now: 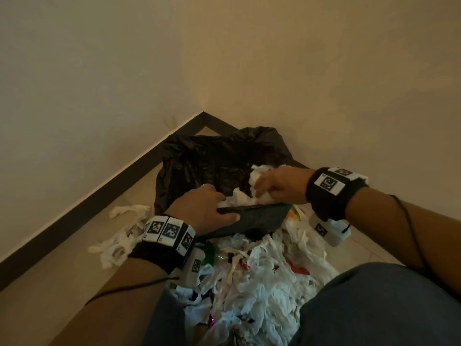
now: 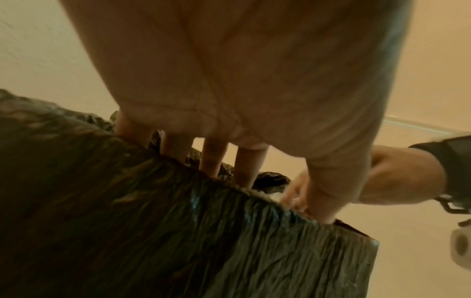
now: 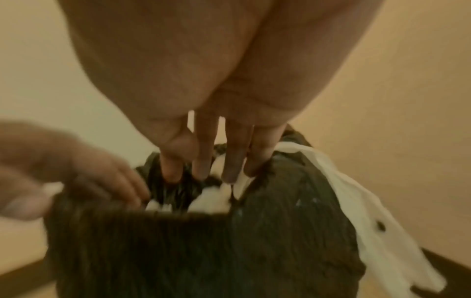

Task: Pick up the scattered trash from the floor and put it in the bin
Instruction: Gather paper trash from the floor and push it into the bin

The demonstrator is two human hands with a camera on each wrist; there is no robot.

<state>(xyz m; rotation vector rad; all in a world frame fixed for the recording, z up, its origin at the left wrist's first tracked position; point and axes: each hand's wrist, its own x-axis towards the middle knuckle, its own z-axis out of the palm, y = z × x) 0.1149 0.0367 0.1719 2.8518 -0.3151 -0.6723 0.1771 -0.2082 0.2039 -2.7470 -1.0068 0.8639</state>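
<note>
- My left hand (image 1: 203,208) grips the near rim of the bin (image 1: 259,218), fingers hooked inside over the black bag (image 1: 212,158) that lines it, thumb outside.
- My right hand (image 1: 279,183) is over the bin mouth, fingers reaching down into a wad of white tissue (image 1: 258,174) at the top of the bag; I cannot tell whether they grip it or only press.
- The bin stands in the corner of the floor (image 1: 62,278), where the two walls meet.
- A heap of white trash (image 1: 262,275) lies on the floor against the bin's near side, between my knees.
- More white scraps (image 1: 119,236) lie to the left, near the dark skirting board (image 1: 74,208).
</note>
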